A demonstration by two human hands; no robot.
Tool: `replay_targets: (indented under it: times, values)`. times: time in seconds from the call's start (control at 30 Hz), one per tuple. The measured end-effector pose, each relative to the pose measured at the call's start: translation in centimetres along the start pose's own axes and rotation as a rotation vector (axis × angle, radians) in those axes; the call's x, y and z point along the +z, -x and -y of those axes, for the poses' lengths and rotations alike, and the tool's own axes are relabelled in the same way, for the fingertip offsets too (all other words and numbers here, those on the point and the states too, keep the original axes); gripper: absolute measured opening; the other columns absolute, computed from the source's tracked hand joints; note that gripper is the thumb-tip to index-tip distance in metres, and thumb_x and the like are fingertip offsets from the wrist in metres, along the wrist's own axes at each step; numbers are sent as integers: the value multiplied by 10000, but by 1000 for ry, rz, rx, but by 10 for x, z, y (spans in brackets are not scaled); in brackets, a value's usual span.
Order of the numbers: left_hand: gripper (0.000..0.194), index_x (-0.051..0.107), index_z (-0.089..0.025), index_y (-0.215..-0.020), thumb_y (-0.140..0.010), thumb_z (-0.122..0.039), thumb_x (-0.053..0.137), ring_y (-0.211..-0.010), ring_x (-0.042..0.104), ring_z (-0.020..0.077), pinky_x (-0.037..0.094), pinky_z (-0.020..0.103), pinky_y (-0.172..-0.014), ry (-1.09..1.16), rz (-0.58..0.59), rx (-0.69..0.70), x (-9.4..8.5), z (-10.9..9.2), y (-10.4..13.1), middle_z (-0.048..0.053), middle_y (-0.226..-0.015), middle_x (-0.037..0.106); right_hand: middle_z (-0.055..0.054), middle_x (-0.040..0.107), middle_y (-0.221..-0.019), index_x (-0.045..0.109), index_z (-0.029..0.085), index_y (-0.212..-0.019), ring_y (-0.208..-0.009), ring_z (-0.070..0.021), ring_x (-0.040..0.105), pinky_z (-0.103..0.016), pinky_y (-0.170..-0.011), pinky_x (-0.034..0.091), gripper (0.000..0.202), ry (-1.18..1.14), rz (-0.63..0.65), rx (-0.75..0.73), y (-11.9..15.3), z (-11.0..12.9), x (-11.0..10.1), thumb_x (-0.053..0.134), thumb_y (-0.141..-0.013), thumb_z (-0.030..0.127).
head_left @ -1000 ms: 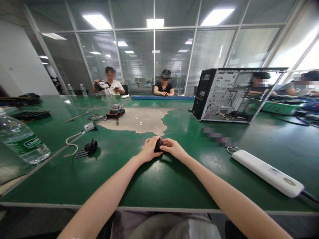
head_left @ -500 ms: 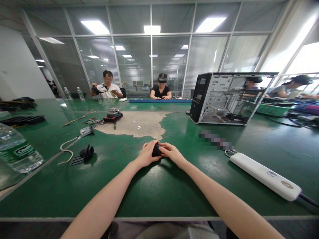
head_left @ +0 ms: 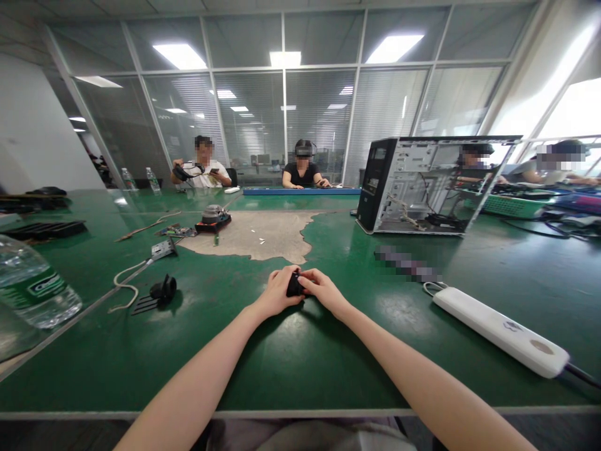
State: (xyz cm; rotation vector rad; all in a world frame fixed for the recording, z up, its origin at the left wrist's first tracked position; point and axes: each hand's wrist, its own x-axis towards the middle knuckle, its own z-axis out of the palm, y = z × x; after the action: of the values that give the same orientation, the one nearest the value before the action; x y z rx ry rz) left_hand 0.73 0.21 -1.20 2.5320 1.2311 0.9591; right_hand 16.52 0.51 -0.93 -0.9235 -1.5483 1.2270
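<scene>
Both my hands meet over the green tabletop point(head_left: 300, 363) around a small black part point(head_left: 294, 285). Its kind is hard to make out, since fingers cover most of it. My left hand point(head_left: 280, 293) wraps it from the left, fingers over the top and thumb below. From the right, my right hand point(head_left: 323, 289) grips it with thumb and fingertips. To the left lies a black plastic piece point(head_left: 164, 288) with a round cup and several thin prongs. A metal bracket with a white cable point(head_left: 163, 249) sits behind that piece.
A white power strip point(head_left: 500, 332) lies to the right, an open computer case point(head_left: 422, 188) behind it. At the left edge stands a water bottle point(head_left: 40, 288). A speaker-like part point(head_left: 213, 219) rests near a bare patch point(head_left: 267, 235). People sit across the table and at right.
My hands and the black part stay nearly in place. Across the table, the person in black has moved one hand outward to the right.
</scene>
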Motion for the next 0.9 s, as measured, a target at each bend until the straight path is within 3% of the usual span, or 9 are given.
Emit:
replay_targets:
  times: [0.3, 0.6, 0.9]
  values:
    - [588, 318, -257, -1155, -655, -290, 625, -1088, 443, 201, 243, 384, -950, 8, 1, -10, 0, 0, 0, 29, -1167, 467, 0, 590, -827, 509, 197, -876, -726, -126, 573, -270, -667, 467, 285, -20, 45, -33, 6, 3, -2, 634, -672, 352]
    - [582, 328, -252, -1156, -654, -283, 622, -1091, 445, 209, 256, 380, -941, 19, 3, -7, -3, -3, 0, 37, -1165, 473, -16, 587, -845, 542, 192, -913, -740, -135, 561, -288, -675, 470, 281, 26, -20, 1, 3, 0, 1, 575, -714, 387]
    - [602, 322, -253, -1161, -649, -283, 637, -1091, 442, 209, 256, 379, -942, 31, 5, -2, -3, -2, 0, 38, -1166, 474, -2, 592, -834, 501, 203, -857, -771, -135, 572, -278, -699, 459, 253, -69, 48, -18, 5, 5, 0, 628, -680, 331]
